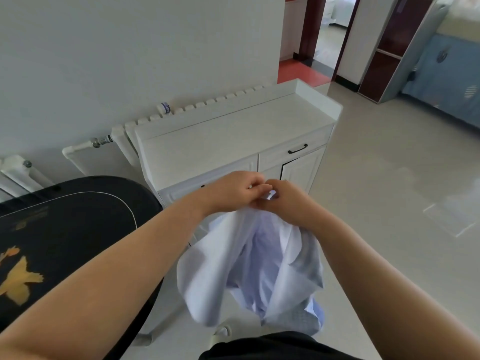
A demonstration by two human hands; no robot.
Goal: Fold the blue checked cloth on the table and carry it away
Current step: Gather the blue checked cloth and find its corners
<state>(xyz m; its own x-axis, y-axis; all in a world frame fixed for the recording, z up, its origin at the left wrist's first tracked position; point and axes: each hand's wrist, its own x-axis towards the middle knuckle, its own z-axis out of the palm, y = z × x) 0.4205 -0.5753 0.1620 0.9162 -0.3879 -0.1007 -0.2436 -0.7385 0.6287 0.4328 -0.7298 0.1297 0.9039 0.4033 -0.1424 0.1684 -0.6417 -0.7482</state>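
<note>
The pale blue checked cloth [259, 266] hangs in loose folds in the air in front of me, off the table, its lower end near my waist. My left hand [233, 189] and my right hand [284, 201] meet at its top edge, knuckles touching, each pinching the fabric. The checked pattern shows most clearly at the cloth's lower right. The black table [65, 229] with a gold fish design lies to my left, with no cloth on it.
A white cabinet [233, 136] with drawers stands straight ahead against the wall, a radiator [122, 133] behind it. Pale tiled floor [389, 190] stretches to the right toward a doorway [327, 32] and a dark shelf unit [389, 48].
</note>
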